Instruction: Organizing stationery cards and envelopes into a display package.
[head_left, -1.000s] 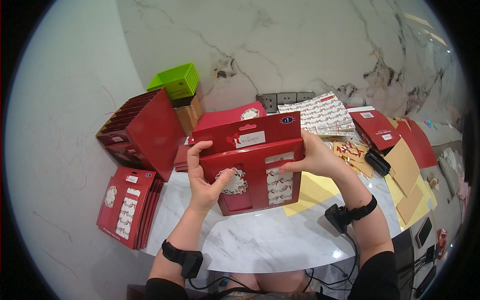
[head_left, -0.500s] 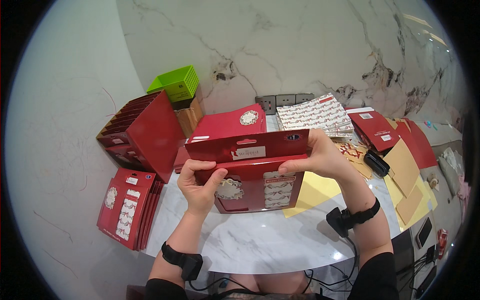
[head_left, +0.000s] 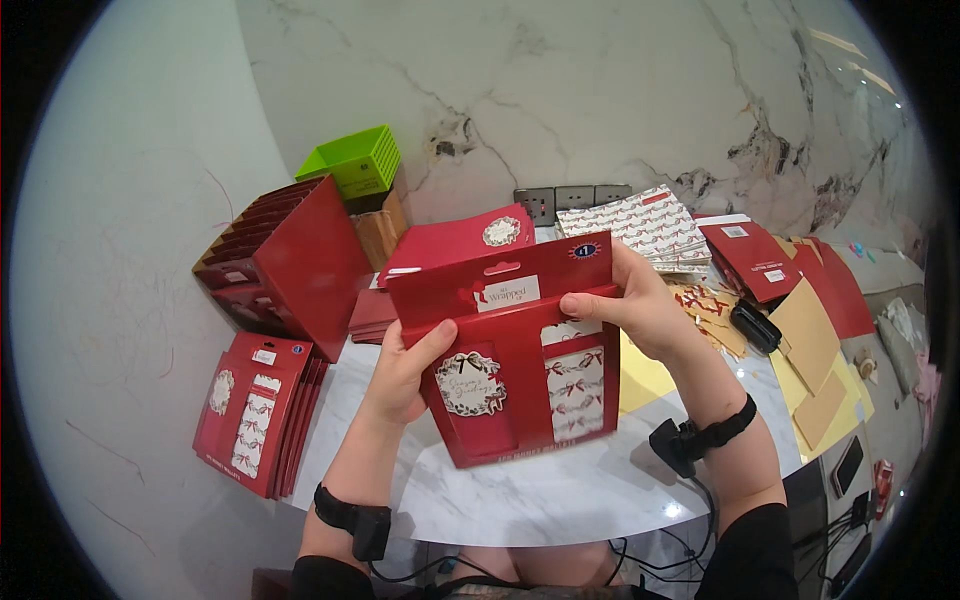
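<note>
Between both hands I hold up a red card package (head_left: 525, 375) with a hanging slot in its top flap. Its front shows a red wallet with a wreath label on the left and a white, bow-patterned one on the right. My left hand (head_left: 405, 375) grips the upper left edge, thumb on the front. My right hand (head_left: 640, 305) grips the upper right edge, its thumb lying across the front below the flap. The fingers behind the package are mostly hidden. Several matching packages (head_left: 255, 415) stand stacked at the left.
A red display box (head_left: 315, 265) with dividers stands at the left, near a green basket (head_left: 355, 165). Behind the package lie red wallets (head_left: 455, 243) and white patterned ones (head_left: 635, 230). To the right are a black case (head_left: 754, 328), tan card sheets (head_left: 803, 315) and a phone (head_left: 848, 465).
The package has tilted so its front faces me more fully, and its lower edge has come nearer. My left thumb has shifted onto the front, below the flap.
</note>
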